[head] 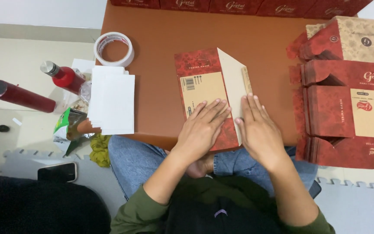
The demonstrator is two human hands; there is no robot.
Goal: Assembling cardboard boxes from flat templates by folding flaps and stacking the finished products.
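- Head view, looking straight down: a person sits at a low brown table (152, 47) with a flat red-and-tan carton blank (204, 82) lying in front of them, near the table's front edge.
- The left hand (202, 128) is laid flat on the carton's lower red part, fingers stretched out and together, palm down. It's pressing, not gripping anything.
- The right hand (258, 130) is flat too, fingers spread a bit, resting on the pale folded flap (232, 82) along the carton's right side. Nothing is pinched or held there either.
- The two hands sit just beside each other with the fold line running between them.
- On the right of the table there's a stack of flat cartons (347, 117) of the same red kind, well apart from the hands.
- On the left side: a roll of white tape (114, 48) and a pile of white paper sheets (113, 102) hanging over the table's edge.
- Off the table on the floor I can see a red bottle with a silver cap (63, 77), a dark red cylinder (20, 96), a snack bag (68, 130) and a phone (57, 172) lying face down on the foam mat.
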